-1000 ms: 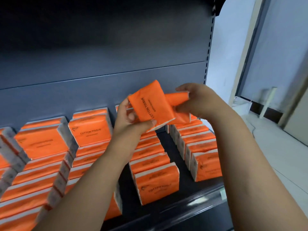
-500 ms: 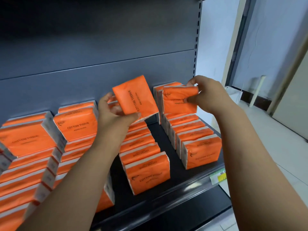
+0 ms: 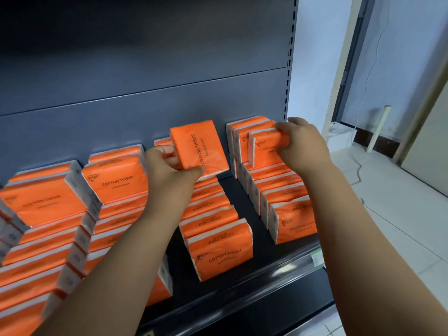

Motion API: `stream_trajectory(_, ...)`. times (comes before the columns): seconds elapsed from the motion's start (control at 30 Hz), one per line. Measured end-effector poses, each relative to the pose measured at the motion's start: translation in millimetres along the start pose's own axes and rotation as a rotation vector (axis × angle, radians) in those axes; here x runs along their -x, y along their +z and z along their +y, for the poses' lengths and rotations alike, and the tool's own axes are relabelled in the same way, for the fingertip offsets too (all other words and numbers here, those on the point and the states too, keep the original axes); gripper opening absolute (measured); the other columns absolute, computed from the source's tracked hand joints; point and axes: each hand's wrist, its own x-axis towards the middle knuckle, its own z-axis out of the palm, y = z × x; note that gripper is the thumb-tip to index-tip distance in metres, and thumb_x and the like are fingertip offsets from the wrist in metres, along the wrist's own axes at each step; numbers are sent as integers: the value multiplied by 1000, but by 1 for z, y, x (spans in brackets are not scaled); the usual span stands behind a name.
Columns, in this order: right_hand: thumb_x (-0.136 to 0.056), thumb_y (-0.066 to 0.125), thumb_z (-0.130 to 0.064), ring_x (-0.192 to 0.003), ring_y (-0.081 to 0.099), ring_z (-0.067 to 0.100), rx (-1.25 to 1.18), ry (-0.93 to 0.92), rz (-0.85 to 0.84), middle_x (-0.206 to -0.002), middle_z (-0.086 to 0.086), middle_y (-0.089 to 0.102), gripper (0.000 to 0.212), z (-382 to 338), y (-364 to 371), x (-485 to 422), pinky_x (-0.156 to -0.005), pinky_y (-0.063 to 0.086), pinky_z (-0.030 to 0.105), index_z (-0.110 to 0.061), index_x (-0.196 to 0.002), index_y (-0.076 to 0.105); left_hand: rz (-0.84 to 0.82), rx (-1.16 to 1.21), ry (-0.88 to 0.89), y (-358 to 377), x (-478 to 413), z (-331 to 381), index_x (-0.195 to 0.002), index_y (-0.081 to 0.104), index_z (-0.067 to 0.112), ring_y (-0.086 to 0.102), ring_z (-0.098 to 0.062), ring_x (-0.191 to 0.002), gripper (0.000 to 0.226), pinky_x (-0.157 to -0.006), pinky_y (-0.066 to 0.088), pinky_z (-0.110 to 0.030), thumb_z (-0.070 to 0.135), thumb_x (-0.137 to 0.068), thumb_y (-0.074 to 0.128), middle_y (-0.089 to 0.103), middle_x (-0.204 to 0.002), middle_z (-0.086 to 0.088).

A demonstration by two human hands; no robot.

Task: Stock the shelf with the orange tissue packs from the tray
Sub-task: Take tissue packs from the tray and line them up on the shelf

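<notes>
1. Head view, looking down at a dark shelf (image 3: 244, 197) lined with rows of orange tissue packs standing on edge.
2. Left hand (image 3: 169, 173): fingers and thumb clamped on the lower left corner of one tilted pack (image 3: 198, 149), held in the air above the back of the middle row (image 3: 213, 229), "COTTON TISSUE" print running up its face.
3. Right hand (image 3: 303, 146): fingers wrapped over the right end of a second pack (image 3: 266, 146), upright and pressed against the upper packs (image 3: 249, 129) at the back of the right-hand row (image 3: 286, 209). Cannot tell whether it rests on the packs below.
4. Bare strip of shelf between the middle and right-hand rows.
5. Further left, taller stacks (image 3: 60, 214), two tiers high.
6. Off to the right, white tiled floor (image 3: 400, 214) and a thin cable (image 3: 358, 166).
</notes>
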Motion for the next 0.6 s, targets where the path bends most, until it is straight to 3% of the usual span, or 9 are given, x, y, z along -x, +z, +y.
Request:
stream_trajectory(0.23, -82, 69, -16, -115, 62, 32, -35, 38, -15, -136, 4, 56, 56, -12, 10, -2, -93, 55, 45, -22, -138, 63, -29, -34, 8, -5, 1, -3, -110, 53, 35, 73, -15, -102, 58, -94, 60, -47, 10, -74, 89, 72, -114, 1)
stream_trajectory(0.4, -84, 69, -15, -119, 60, 30, -57, 39, -26, -140, 5, 55, 57, -12, 12, -4, -97, 51, 44, -21, -140, 62, -45, -16, -14, -13, -1, -3, -117, 54, 28, 74, -15, -102, 56, -94, 60, -48, 6, -77, 87, 73, -115, 0)
stream_trajectory(0.6, -83, 76, -12, -125, 57, 27, -149, 73, -36, -140, 6, 55, 62, -13, 17, -5, -104, 44, 34, -19, -143, 61, -70, -7, -17, -20, 0, 0, -110, 53, 31, 74, -13, -102, 52, -92, 61, -47, 4, -80, 86, 72, -114, 3)
